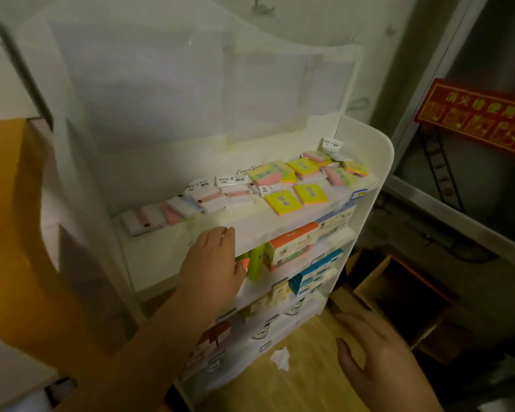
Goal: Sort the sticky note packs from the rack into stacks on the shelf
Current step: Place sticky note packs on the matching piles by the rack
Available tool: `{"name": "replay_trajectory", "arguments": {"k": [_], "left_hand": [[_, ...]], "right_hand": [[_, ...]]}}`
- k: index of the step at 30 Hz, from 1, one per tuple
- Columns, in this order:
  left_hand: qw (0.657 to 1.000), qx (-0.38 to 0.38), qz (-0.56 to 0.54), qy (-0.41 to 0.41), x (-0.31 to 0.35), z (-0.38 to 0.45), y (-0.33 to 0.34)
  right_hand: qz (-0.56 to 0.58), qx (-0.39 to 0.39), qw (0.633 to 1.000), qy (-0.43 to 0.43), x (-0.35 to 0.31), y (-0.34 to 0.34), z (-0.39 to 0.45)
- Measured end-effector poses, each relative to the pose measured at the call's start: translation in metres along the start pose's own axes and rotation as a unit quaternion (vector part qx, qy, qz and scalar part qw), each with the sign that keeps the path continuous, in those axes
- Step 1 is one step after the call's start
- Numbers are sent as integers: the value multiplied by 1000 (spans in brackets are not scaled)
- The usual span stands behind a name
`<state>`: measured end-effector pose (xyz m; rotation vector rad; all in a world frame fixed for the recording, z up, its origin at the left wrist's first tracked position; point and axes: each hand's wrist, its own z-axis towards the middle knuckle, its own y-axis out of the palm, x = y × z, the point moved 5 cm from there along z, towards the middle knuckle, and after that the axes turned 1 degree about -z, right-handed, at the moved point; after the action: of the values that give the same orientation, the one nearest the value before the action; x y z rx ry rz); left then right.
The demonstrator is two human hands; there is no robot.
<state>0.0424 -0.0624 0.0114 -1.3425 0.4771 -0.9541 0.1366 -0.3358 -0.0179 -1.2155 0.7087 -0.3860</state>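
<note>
Several sticky note packs lie scattered on the top tier of a white rack (378, 162): pink-and-white packs (143, 220) at the left, yellow packs (283, 202) in the middle, mixed pink and yellow ones (336, 173) at the right. My left hand (213, 263) reaches forward just below the top tier's front lip, fingers against it, holding nothing that I can see. My right hand (378, 355) hovers low at the right with fingers spread and empty, well away from the packs.
Lower tiers hold an orange-and-white box (289, 245), blue boxes (312, 276), green markers (254, 263) and small jars. A brown cardboard box (399, 292) stands on the floor at the right. A red sign (476, 117) hangs right. A yellow surface (12, 233) fills the left.
</note>
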Motion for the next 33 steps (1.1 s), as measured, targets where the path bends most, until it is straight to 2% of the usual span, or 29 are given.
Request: {"name": "replay_trajectory", "arguments": {"k": [10,16,22,26,29,33], "left_hand": [[995,38,-4,-95,-52,62,8],[987,52,38,-145,-80,52,4],[974,105,107,-168,-95,37,-12],[969,68,134,-194,-101,37,-9],[967,9,148,-209,-104,45,-5],[965,-15,171,-197,-104,68,-2]], "right_hand": [[10,18,983,-183,-64,23,185],[11,-27,958,-285,-118,62,272],[-37,-87,924,-370,-163,91,323],[2,-81,906,-416,-177,105,340],[45,-35,904,-423,-177,105,349],[126,112,876,-452,-163,79,357]]}}
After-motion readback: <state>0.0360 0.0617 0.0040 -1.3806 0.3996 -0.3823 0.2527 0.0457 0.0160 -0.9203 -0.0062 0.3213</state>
